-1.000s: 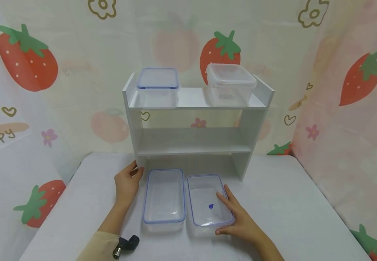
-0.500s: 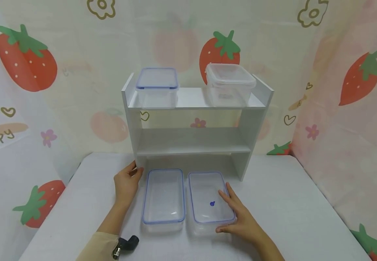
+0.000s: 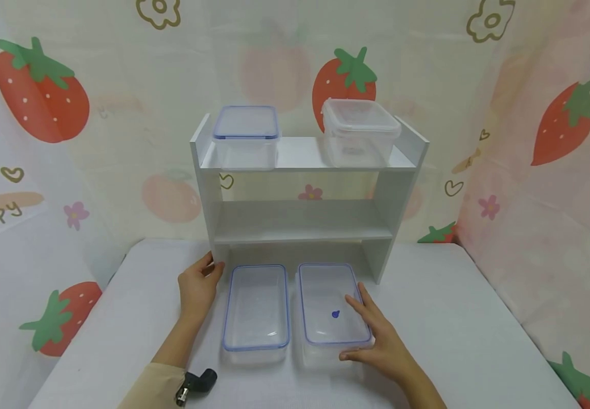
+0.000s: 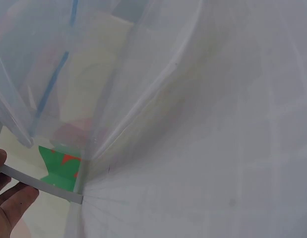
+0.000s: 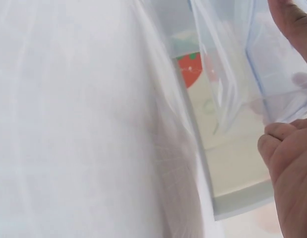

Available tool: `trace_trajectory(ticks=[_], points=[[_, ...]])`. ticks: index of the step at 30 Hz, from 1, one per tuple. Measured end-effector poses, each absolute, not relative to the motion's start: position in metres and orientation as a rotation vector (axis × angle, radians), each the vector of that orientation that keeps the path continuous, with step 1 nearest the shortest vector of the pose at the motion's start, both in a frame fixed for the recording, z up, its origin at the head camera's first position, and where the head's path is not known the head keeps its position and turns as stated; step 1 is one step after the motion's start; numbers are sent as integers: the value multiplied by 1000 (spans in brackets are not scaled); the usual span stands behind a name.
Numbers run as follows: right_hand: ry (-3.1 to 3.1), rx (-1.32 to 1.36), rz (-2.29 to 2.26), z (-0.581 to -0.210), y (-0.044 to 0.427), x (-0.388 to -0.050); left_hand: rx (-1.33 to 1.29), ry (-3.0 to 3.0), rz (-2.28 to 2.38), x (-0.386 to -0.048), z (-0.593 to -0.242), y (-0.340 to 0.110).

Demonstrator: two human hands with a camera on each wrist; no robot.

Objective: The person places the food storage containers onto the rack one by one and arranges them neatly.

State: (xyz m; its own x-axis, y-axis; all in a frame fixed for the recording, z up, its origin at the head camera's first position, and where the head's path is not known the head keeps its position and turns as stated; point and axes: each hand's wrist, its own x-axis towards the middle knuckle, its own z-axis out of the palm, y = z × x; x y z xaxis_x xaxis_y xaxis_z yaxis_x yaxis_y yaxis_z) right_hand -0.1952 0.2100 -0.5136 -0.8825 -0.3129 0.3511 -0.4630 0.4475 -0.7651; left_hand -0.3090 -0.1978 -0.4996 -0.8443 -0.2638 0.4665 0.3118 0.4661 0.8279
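Observation:
My left hand [image 3: 200, 287] pinches the lower left side panel of a white three-level shelf [image 3: 305, 221]. In the left wrist view, its fingers [image 4: 19, 201] and thumb lie on either side of the panel's edge. A clear, blue-rimmed food storage container [image 3: 325, 304] stands on the table at front right. My right hand [image 3: 381, 341] grips its front right corner, thumb at the front and fingers spread along the right side and lid edge. In the right wrist view, bent fingers [image 5: 282, 144] touch the container's edge. A similar container [image 3: 257, 307] sits beside it on the left.
Two more lidded clear containers stand on the top shelf: a blue-rimmed one [image 3: 247, 139] and a white-lidded one [image 3: 361, 133]. A strawberry-print backdrop [image 3: 167, 85] encloses the white-covered table [image 3: 458, 329]. A black device [image 3: 200, 382] is at the left cuff.
My right hand has slid the right container away from me and slightly right, toward the shelf, straightening it beside the other one. My left hand stays at the shelf panel.

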Motion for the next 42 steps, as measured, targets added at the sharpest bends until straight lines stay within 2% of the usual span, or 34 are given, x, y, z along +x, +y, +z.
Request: trace_trajectory(ticks=[22, 42], points=[[-2477, 677, 1369, -495, 206, -187, -45, -2172, -1391, -311, -503, -199], [-2502, 713, 1334, -460, 189, -184, -54, -2187, -1367, -309, -501, -199]])
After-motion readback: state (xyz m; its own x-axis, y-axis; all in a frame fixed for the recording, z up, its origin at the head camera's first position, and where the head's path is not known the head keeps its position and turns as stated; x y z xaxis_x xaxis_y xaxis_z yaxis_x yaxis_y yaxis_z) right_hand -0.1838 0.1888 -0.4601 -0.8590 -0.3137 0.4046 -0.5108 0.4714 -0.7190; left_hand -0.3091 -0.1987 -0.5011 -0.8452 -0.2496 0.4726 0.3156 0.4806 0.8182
